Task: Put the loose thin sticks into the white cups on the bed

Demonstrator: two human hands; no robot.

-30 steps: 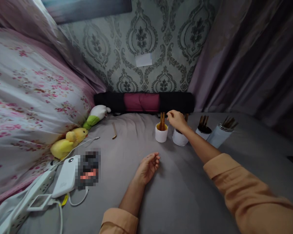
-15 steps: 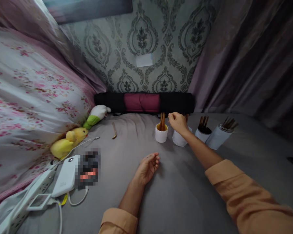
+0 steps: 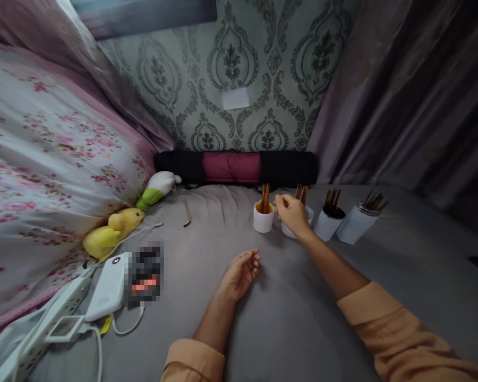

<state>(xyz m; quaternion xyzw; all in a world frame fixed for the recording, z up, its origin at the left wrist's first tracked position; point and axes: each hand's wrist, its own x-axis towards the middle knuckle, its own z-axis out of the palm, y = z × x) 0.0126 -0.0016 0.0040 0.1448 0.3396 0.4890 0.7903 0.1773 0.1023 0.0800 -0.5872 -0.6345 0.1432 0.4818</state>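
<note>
On the grey sheet [image 3: 298,323], nearest the person: left hand [image 3: 241,276], one, unmoved over the last second. Fingers loosely curled, nothing seen in them. Off to the left, one white power bank [image 3: 107,289] and one chick toy [image 3: 113,233].

Farther out: right hand [image 3: 293,213], one. Change noted: it has dropped a little and come slightly nearer the person, so sticks behind it, in the second cup [image 3: 289,230], now show above the knuckles. The forearm also covers less of the third container [image 3: 326,228]. My reading: attention sits at the first two cups. Right fingers bent, thumb and forefinger brought together; whether anything is pinched, I cannot tell.

Containers, counted: four, in a row. First cup [image 3: 263,223], yellow inside, stands just left of the right fingertips; the tall container [image 3: 356,227] ends the row. Each holds a bundle of upright or leaning sticks [image 3: 265,195]; too crowded to count.

Well left: one bent rod [image 3: 186,215], lying apart. Behind all: one black-and-maroon roll [image 3: 231,167], against the wall.
</note>
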